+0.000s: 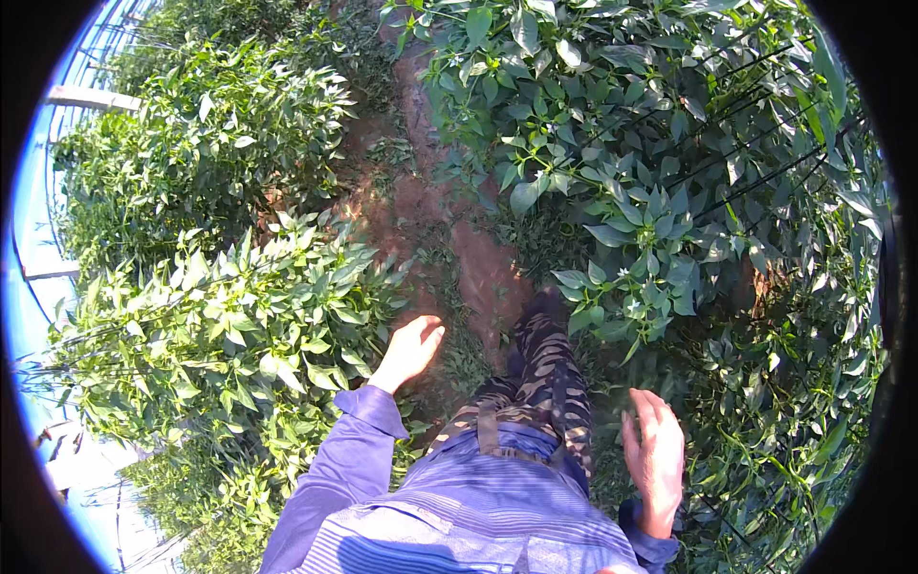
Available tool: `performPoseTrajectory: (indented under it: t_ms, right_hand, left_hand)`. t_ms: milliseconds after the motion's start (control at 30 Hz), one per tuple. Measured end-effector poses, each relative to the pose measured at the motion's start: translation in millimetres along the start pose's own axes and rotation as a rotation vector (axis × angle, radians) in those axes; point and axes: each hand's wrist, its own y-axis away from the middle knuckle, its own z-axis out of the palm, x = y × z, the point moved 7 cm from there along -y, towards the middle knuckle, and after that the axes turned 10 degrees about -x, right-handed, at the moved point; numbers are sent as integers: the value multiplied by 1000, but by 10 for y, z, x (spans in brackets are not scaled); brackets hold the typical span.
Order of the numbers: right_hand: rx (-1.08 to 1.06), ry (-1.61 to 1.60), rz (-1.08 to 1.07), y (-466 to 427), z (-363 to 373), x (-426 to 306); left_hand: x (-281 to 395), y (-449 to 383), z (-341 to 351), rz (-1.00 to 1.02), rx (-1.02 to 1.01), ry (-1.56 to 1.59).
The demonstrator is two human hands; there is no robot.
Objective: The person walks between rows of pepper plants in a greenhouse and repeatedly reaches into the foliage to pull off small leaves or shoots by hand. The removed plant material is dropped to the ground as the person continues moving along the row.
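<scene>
My left hand (410, 351) hangs over the dirt path, beside the sunlit leafy pepper plants (287, 316) on the left. Nothing shows in it, and its thumb and fingers curve loosely with a small gap. On the other side, my right hand (654, 448) is near the pepper plants on the right (645, 237), below a branch that bears small white flowers. Its fingers are slightly bent, the thumb stands apart, and no object is visible in it. Camouflage trousers (552, 359) and a striped shirt lie between the hands.
A narrow dirt path (484, 265) with cut greenery runs ahead between dense plant rows. Dark strings (760, 179) cross the foliage on the right. A pale bar (93, 97) and bright plastic sheeting stand at the far left. One leg is stretched forward on the path.
</scene>
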Motion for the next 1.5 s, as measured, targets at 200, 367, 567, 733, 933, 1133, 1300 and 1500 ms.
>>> performPoseTrajectory:
  t_ms: [200,367,567,733,933,1133,1300,1500]
  right_hand:
    - [73,-51,-424,-1080,-303,-759]
    - [155,-178,-503,-1876,-673,-1033]
    - [286,-43,-386,-2190,-1325,-1170]
    - [472,18,-93,-2137,-1591,-1167]
    - [704,-12,269,-2099,-1386,-1273]
    - [1004,-79,481,-2243,-1289,-1657]
    - [980,-55,518,-2045,-1012,-1712]
    - [991,3,498,-1736,-749,-1734]
  left_hand:
    - [1301,-555,-435,273,-81,-162]
    - [2041,-911,-1079,417,-94,-194]
    - [3077,-1304,-1729,663,-68,-17]
    - [4414,-1559,-2265,1105,-260,-113]
    - [5966,-1789,-2926,1650,-392,-317]
    - [7301,-2141,-3179,1914,-243,-266]
    - [8389,-2538,-3069,1771,-90,-298]
    - [9512,-2780,-2987,1928,536,-576]
